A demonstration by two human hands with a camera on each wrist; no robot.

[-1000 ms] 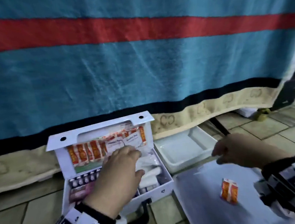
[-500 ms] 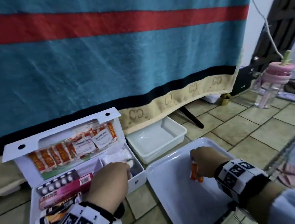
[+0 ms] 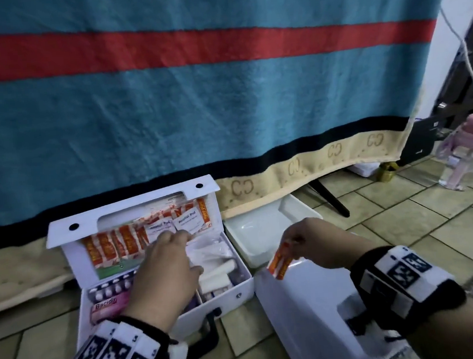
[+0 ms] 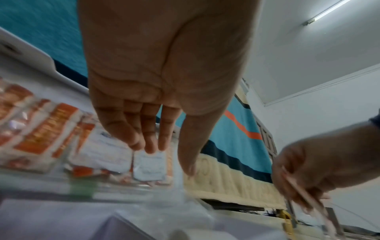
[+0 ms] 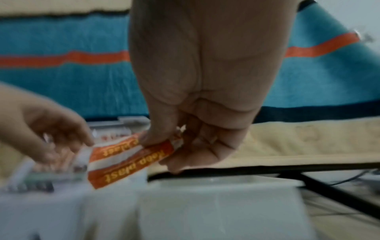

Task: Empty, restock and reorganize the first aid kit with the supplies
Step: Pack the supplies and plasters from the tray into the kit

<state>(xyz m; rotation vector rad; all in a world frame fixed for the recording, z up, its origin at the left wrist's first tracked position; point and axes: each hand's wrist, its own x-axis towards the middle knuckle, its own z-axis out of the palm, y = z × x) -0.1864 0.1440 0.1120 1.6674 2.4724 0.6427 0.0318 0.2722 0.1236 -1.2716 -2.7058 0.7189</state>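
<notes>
The first aid kit (image 3: pixel 163 273) sits open on the tiled floor in front of me, its lid (image 3: pixel 132 213) propped up against the striped blanket (image 3: pixel 195 97). The lid pocket holds a row of orange plaster strips (image 3: pixel 113 245) and two white sachets (image 3: pixel 173 224) printed "Alcohol Pad". In the base I can see a row of small vials (image 3: pixel 108 288), a pink box (image 3: pixel 106 307) reading "Bacidin" as far as I can make out, and white bandage rolls (image 3: pixel 220 271) on the right side. Behind the kit's right end stands an empty white tub (image 3: pixel 262 234); a flat white tray (image 3: pixel 305 315) lies just right of the kit.

My left hand (image 3: pixel 163 273) hovers over the kit, fingers loosely extended and holding nothing — the fingertips (image 4: pixel 150 146) reach toward the sachets. My right hand (image 3: pixel 316 241) pinches a pair of joined plaster strips (image 5: pixel 127 160) by one end between thumb and fingers, hanging above the tray's near-left corner — the wrappers read "Koop plast".
</notes>
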